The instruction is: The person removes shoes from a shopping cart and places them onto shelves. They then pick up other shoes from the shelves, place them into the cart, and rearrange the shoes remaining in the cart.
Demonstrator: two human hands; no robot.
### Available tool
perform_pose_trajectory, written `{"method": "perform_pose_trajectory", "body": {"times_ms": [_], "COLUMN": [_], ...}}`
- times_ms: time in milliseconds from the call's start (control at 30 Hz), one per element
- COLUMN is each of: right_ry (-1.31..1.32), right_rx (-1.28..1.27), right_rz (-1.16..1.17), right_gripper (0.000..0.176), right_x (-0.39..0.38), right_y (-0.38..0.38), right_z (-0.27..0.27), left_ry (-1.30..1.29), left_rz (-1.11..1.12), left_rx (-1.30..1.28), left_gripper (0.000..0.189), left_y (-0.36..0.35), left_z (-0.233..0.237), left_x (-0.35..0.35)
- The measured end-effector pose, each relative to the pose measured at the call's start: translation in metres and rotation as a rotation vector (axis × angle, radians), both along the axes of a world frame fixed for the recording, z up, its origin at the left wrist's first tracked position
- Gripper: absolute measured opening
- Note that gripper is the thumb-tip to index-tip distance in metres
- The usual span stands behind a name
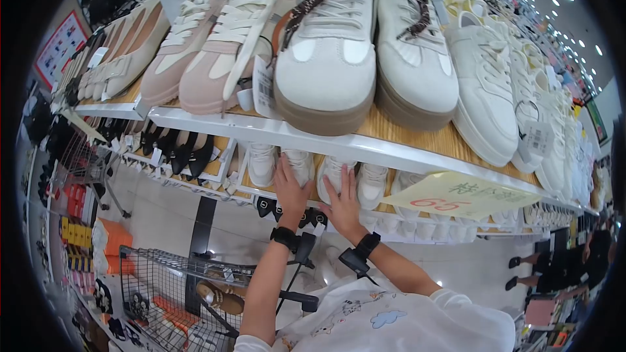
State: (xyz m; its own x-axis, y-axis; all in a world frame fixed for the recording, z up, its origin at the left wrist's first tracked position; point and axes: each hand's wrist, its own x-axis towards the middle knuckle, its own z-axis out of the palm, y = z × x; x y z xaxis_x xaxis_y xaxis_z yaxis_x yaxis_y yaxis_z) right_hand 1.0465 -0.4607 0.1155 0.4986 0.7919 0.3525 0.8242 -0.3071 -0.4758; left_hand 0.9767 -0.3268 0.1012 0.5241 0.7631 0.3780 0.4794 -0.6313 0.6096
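On the shelf below the top one, a row of white sneakers stands toes forward. My left hand (291, 189) lies over a white sneaker (302, 161), its fingers stretched up along the shoe. Beside it, my right hand (342, 201) rests with spread fingers at the front of another white sneaker (331, 168). Neither hand is wrapped around a shoe. A further white sneaker (372, 186) sits just right of my right hand, and one more (261, 163) stands to the left of my left hand. Black straps with small devices circle both wrists.
Large white sneakers (326, 72) and pink sneakers (202, 81) line the top shelf, whose white edge (261, 135) overhangs my hands. A yellow price sign (456, 195) hangs at right. A wire shopping cart (163, 300) holding brown sandals (222, 296) stands at lower left. People stand at far right.
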Motion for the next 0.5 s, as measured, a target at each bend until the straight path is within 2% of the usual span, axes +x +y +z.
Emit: {"method": "perform_pose_trajectory", "body": {"times_ms": [167, 267, 333, 367, 400, 500], "right_ry": [-0.132, -0.068, -0.035, -0.07, -0.103, -0.068], "right_rx": [-0.05, -0.011, 0.0, 0.015, 0.03, -0.011], "right_rz": [-0.004, 0.001, 0.056, 0.107, 0.161, 0.366], "right_gripper": [0.075, 0.076, 0.073, 0.069, 0.065, 0.056], "right_x": [0.005, 0.001, -0.004, -0.007, -0.011, -0.031], "right_y": [0.001, -0.001, -0.005, -0.006, -0.006, 0.0], "right_z": [-0.013, -0.002, 0.009, 0.015, 0.021, 0.035], "left_ry": [-0.052, -0.03, 0.075, 0.086, 0.047, -0.027], "left_rz": [-0.102, -0.097, -0.075, -0.107, -0.128, -0.093], "left_rx": [0.003, -0.046, 0.043, 0.035, -0.051, -0.296], "left_gripper": [0.098, 0.094, 0.089, 0.082, 0.064, 0.025], "left_y": [0.009, 0.006, -0.001, -0.005, -0.009, -0.03], "left_z": [0.002, 0.008, 0.009, 0.016, 0.017, 0.039], "left_x": [-0.005, -0.01, -0.024, -0.039, -0.056, -0.129]}}
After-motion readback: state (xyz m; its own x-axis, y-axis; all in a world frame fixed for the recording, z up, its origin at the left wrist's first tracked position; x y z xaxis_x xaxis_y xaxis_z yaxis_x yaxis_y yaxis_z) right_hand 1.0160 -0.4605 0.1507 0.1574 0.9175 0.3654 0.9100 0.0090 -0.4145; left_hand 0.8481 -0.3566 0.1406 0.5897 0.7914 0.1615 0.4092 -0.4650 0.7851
